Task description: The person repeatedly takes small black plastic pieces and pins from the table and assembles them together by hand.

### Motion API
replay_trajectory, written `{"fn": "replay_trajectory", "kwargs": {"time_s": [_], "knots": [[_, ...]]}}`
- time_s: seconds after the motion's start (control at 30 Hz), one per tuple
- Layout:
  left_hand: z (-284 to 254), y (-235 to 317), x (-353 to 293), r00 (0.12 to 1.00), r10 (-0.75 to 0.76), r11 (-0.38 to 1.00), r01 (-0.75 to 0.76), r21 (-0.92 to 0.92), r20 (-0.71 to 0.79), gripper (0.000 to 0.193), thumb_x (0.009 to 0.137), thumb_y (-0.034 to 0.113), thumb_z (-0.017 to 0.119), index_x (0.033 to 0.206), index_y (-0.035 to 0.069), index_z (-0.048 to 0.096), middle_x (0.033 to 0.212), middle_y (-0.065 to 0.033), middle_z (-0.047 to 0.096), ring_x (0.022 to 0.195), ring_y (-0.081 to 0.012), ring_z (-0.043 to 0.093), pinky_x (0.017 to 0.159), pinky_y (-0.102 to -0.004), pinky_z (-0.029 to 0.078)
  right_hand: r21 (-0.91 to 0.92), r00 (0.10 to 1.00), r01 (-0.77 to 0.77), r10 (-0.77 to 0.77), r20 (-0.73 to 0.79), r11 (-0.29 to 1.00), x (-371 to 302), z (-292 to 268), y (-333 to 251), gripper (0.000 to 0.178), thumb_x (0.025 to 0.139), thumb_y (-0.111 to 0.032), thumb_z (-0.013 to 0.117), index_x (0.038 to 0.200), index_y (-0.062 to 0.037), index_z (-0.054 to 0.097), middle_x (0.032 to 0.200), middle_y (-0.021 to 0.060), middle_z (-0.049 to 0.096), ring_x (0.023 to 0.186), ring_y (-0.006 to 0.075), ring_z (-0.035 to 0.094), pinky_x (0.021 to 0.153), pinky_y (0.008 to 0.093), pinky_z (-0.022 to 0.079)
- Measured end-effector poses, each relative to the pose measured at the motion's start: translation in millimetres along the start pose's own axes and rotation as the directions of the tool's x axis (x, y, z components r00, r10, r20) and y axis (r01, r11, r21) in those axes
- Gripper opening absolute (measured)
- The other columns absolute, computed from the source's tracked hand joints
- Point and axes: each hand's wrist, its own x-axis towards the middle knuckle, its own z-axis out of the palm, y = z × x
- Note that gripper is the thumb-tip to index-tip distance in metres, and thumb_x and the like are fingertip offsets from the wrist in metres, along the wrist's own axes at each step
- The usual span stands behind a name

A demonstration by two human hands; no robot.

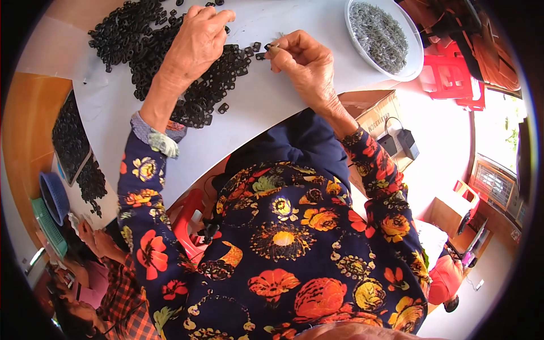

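Note:
My left hand [198,42] is over a heap of small black plastic parts [212,85] on the pale tabletop [249,105]. Its fingers are curled together, and whatever may be between them is hidden. To its right, my right hand [306,63] pinches a small black plastic part [268,47] between thumb and forefinger. A few loose black parts lie on the table just left of that pinch. At the far right of the table, a round white tub [418,54] holds many small silvery metal pieces [378,37].
A cardboard box [374,116] stands below the table's right edge, with a black object on it. Red plastic stools [447,76] are at the right. At the left, more black parts [71,133] lie beside a blue basket [54,198]; people sit at lower left and lower right.

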Motion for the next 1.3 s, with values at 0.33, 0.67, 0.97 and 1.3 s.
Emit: {"fn": "replay_trajectory", "kwargs": {"time_s": [0.33,0.67,0.97,1.3], "knots": [[8,-10,12,0.971,0.098,0.988,-0.122,0.098,0.217,0.008,0.078,0.003,0.056,0.085,0.002,0.051,0.081,-0.0103,0.053,0.086,-0.0299,0.049,0.083,-0.0418,0.045,-0.094,0.999,-0.035,0.034,-0.008,0.995,-2,0,-4,0.009,0.083,-0.003,0.062,0.089,0.0038,0.062,0.076,0.0007,0.063,0.070,0.0040,0.056,0.065,0.0190,0.047],[10,36,-1,0.880,-0.395,0.376,0.417,-0.827,0.264,0.011,0.088,0.002,0.054,0.097,-0.001,0.059,0.085,0.0000,0.063,0.082,-0.0069,0.060,0.073,-0.0225,0.048,0.088,0.995,0.081,-0.085,0.047,0.993,2,-3,2,0.010,0.087,-0.002,0.054,0.094,0.0042,0.057,0.098,0.0078,0.062,0.085,0.0113,0.060,0.075,0.0254,0.051],[19,50,-13,0.884,-0.435,0.516,0.399,-0.758,0.170,0.017,0.087,0.003,0.060,0.104,0.004,0.062,0.091,0.0015,0.062,0.081,-0.0046,0.056,0.071,-0.0188,0.046,0.154,0.995,0.037,-0.051,0.088,0.987,5,-6,7,0.010,0.090,-0.006,0.055,0.095,0.0029,0.058,0.096,0.0068,0.062,0.084,0.0118,0.059,0.076,0.0262,0.051],[14,42,-3,0.872,-0.403,0.271,0.403,-0.874,0.277,0.017,0.089,0.011,0.059,0.102,0.001,0.064,0.093,0.0026,0.061,0.078,-0.0062,0.055,0.074,-0.0236,0.048,0.103,0.999,0.028,-0.032,0.038,0.994,4,-4,9,0.017,0.087,-0.005,0.063,0.102,0.0033,0.061,0.087,0.0024,0.063,0.073,0.0066,0.055,0.068,0.0204,0.048]]}}
